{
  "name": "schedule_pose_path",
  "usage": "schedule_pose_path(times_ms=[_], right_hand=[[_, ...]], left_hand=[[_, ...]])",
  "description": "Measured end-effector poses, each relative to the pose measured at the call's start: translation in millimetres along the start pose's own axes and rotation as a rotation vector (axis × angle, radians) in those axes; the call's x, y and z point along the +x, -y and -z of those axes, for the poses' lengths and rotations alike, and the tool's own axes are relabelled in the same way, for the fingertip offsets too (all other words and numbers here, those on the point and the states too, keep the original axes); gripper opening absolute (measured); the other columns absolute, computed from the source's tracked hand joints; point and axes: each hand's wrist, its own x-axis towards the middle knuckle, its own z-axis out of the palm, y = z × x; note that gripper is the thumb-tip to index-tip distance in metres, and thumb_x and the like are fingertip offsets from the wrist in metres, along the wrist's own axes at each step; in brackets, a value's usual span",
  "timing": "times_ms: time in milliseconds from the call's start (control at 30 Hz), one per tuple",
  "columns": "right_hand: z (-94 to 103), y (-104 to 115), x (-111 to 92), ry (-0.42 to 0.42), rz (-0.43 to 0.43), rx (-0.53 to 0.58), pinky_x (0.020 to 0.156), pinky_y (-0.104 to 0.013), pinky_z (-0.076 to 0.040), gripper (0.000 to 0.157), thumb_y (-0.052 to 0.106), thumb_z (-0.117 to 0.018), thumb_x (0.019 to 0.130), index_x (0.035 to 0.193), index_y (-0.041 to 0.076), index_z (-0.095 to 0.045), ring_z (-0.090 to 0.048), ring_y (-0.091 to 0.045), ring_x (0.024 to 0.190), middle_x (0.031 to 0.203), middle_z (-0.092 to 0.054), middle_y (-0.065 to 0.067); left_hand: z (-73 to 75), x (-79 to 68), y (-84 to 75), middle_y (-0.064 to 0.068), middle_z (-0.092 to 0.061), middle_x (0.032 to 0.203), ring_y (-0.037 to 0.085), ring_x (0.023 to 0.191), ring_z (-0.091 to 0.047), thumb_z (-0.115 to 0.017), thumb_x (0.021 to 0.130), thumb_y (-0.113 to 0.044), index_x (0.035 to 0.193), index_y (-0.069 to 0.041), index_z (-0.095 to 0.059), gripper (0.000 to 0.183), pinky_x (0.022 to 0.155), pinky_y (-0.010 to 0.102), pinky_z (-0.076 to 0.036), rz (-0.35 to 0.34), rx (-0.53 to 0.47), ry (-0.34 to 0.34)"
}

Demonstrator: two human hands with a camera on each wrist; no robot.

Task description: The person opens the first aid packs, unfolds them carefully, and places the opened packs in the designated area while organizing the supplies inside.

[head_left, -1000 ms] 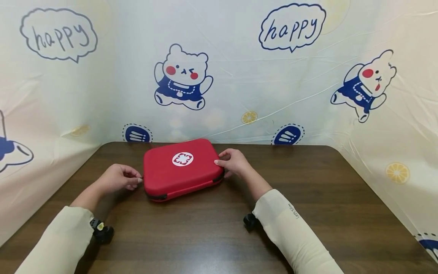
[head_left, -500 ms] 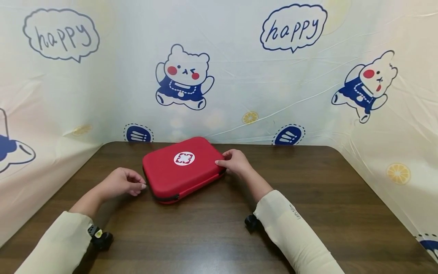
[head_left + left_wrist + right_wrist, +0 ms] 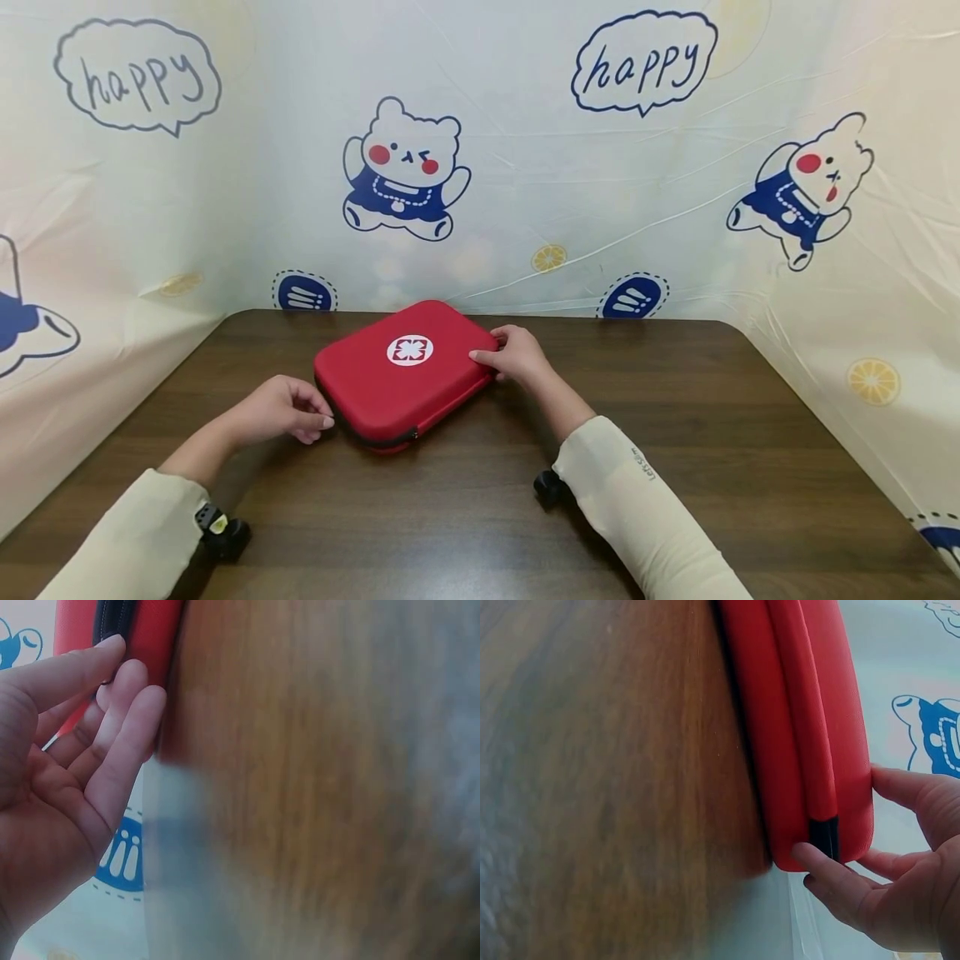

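A red zippered first-aid case point(image 3: 375, 387) with a white round emblem lies flat on the wooden table, turned at an angle. At its left side, my left hand point(image 3: 281, 410) has thumb and fingertips brought together on the black zipper point(image 3: 116, 616). The left wrist view shows a dark bit of the zipper pull between them, mostly hidden by the fingers. My right hand point(image 3: 519, 354) grips the right corner, thumb on the lid and fingers against the side. In the right wrist view, its fingertips meet the case close to the black zipper end point(image 3: 825, 838).
The brown table point(image 3: 480, 517) reaches back to a pale printed curtain point(image 3: 525, 150) with bears and "happy" bubbles, which also closes off both sides. Black wrist cameras hang under the left sleeve point(image 3: 123, 533) and right sleeve point(image 3: 637, 500).
The case has swung counterclockwise, its near left corner coming toward the front and right. My left hand has moved toward me and right along its left side. My right hand stays at its corner.
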Motion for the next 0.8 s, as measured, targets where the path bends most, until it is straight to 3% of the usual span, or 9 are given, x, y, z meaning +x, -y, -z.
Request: schedule_pose_path(times_ms=[267,800], right_hand=[[-3.9,-2.2,0.0,-0.019,-0.033,0.011,0.073,-0.037,-0.058,0.070,0.029,-0.080,0.080,0.137,0.005,-0.048,-0.057,-0.027,0.100,0.127,-0.055,-0.014],[-4.7,-5.1,2.3,-0.014,-0.026,0.035,0.070,-0.033,-0.058,0.069,0.025,-0.080,0.081,0.139,0.006,-0.048,-0.057,-0.028,0.102,0.128,-0.055,-0.015]], left_hand=[[-5.9,-1.6,-6.1,0.019,-0.068,0.079,0.026,0.066,-0.068,-0.075,0.084,-0.007,0.090,0.007,-0.069,0.016,0.064,0.039,-0.059,0.004,-0.002,0.038],[-3.1,-4.1,-3.1,0.015,-0.068,0.080,0.022,0.065,-0.065,-0.076,0.084,-0.007,0.091,0.004,-0.068,0.015,0.063,0.034,-0.059,-0.010,0.057,-0.050]])
